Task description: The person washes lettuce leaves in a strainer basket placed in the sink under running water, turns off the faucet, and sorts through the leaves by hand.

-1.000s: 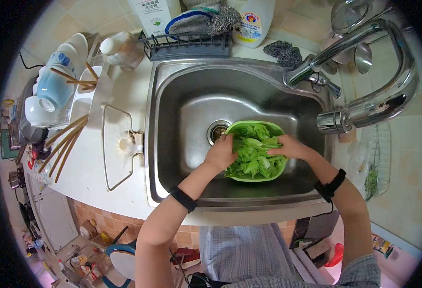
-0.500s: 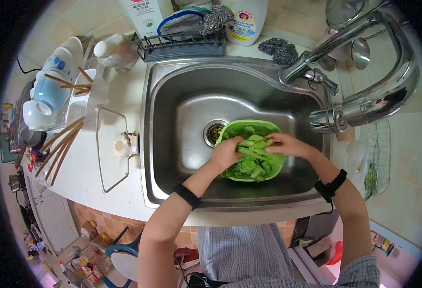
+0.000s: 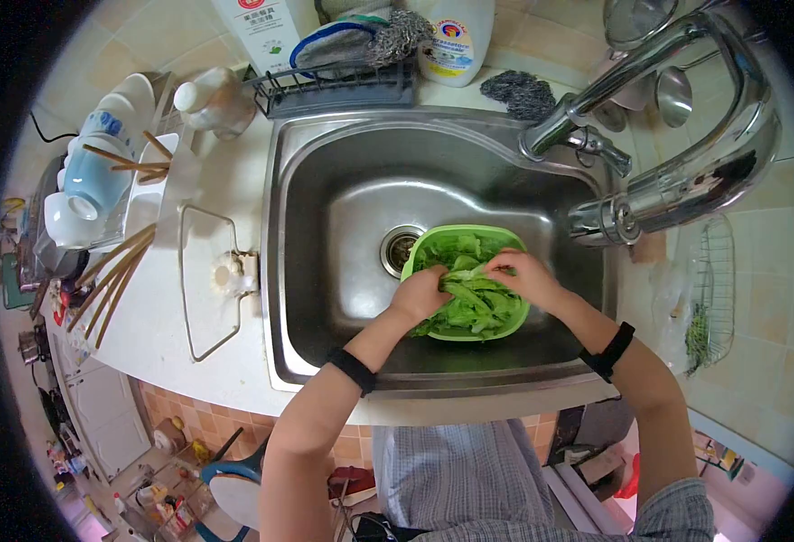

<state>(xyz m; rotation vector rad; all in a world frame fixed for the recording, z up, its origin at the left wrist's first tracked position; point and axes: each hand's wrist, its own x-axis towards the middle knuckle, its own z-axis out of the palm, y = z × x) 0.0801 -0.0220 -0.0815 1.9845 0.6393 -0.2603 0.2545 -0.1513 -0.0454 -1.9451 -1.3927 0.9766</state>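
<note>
Green leafy vegetables [image 3: 476,305] fill a light green basin [image 3: 469,337] standing in the steel sink [image 3: 361,208], just right of the drain [image 3: 401,250]. At the basin's left side my left hand [image 3: 421,294] is closed round some leaves, its fingertips partly hidden among them. My right hand [image 3: 525,276] pinches a leaf over the basin's right side. Both hands are close together above the heap, with a black band on each wrist.
The chrome faucet [image 3: 677,181] reaches over the sink's right side. Behind the sink stand a black rack [image 3: 334,95], a cleaner bottle [image 3: 454,45] and a dark scouring pad [image 3: 516,95]. Bowls [image 3: 99,172] and chopsticks [image 3: 117,271] are at the left.
My right hand has moved inward towards my left hand and now pinches a leaf. The leaves have shifted in the basin. The whole view has slid slightly.
</note>
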